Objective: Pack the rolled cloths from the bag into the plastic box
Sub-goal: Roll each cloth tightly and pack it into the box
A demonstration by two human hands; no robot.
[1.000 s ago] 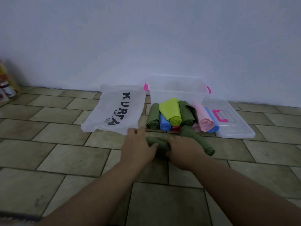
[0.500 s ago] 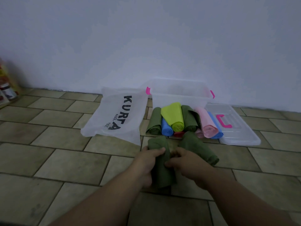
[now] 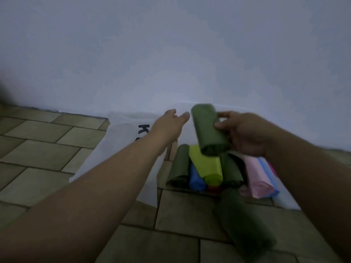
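Against the pale wall (image 3: 171,54), a tiled floor (image 3: 38,152) carries the task's materials. Left of centre lies the white bag (image 3: 117,149), flat on the tiles, its black lettering mostly covered by the left forearm. Beside it, a heap of rolled cloths (image 3: 210,168) rests on the floor: dark green, blue, lime, pink and light blue rolls touching one another, with a separate dark green roll (image 3: 245,224) lying nearer the camera. The plastic box (image 3: 199,104) shows only as a faint clear rim behind the hands, and no roll can be seen inside it. Right hand (image 3: 245,133): fingers clamped around a dark green rolled cloth (image 3: 209,130), held tilted in the air above the heap, in front of the box. Left hand (image 3: 171,122): fingers spread and empty, just beside the held roll, not touching it.
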